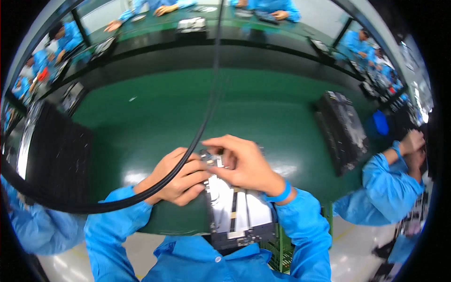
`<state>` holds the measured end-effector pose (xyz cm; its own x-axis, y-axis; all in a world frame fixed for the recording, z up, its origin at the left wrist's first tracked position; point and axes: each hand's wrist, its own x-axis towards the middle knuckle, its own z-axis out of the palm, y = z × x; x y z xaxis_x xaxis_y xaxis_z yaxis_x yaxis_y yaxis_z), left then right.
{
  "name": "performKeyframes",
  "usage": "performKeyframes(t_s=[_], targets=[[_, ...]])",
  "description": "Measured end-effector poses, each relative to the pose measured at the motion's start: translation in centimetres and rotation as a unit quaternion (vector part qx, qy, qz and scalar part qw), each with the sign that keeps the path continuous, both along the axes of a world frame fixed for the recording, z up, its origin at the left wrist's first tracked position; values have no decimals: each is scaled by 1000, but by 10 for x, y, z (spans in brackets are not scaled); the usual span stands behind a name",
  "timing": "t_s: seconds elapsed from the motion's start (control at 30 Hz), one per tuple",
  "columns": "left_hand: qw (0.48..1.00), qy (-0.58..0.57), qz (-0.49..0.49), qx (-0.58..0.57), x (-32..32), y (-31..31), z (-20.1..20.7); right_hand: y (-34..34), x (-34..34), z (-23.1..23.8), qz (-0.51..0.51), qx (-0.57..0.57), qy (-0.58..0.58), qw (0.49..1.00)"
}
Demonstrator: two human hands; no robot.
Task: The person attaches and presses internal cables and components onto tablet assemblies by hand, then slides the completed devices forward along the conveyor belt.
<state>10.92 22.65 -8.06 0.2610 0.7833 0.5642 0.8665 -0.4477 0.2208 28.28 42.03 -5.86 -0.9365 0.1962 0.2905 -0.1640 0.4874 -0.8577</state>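
An opened tablet-like device [241,208] lies before me at the table's near edge, its silver battery panels and black ribbon strip bare. Its lower end reaches over the edge toward my body. My left hand [181,177] is closed at the device's upper left side, fingers bent against it. Over the far end, where small circuit parts [209,160] show, is my right hand [246,164]. Its index finger and thumb reach left while the other fingers curl under; motion blurs them, and what they hold cannot be made out. A blue band [281,191] circles the right wrist.
A thick black cable [195,141] hangs across the view, passing over my left hand. Stacks of dark panels stand at left [58,145] and right [345,129] on the green table [155,103]. A blue object [380,123] lies beyond the right stack. Co-workers sit all around.
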Motion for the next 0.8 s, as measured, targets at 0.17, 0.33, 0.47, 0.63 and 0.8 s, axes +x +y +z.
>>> performKeyframes(t_s=[0.17, 0.33, 0.47, 0.63, 0.8], targets=[[981, -112, -120, -104, 78, -31, 13, 9, 31, 21, -91, 5, 69, 993], [977, 30, -187, -100, 115, -26, -8, 93, 114, 70, -297, 310, 102, 897], [992, -51, -91, -76, 70, 10, -15, 186, 189, 98, -401, 484, -81, 774], [995, -55, 32, -71, -12, 69, -13, 280, 255, 78, -393, 243, -433, 774], [986, -41, 157, 22, -81, 128, -42, 253, 219, 87, -477, 264, -405, 734]])
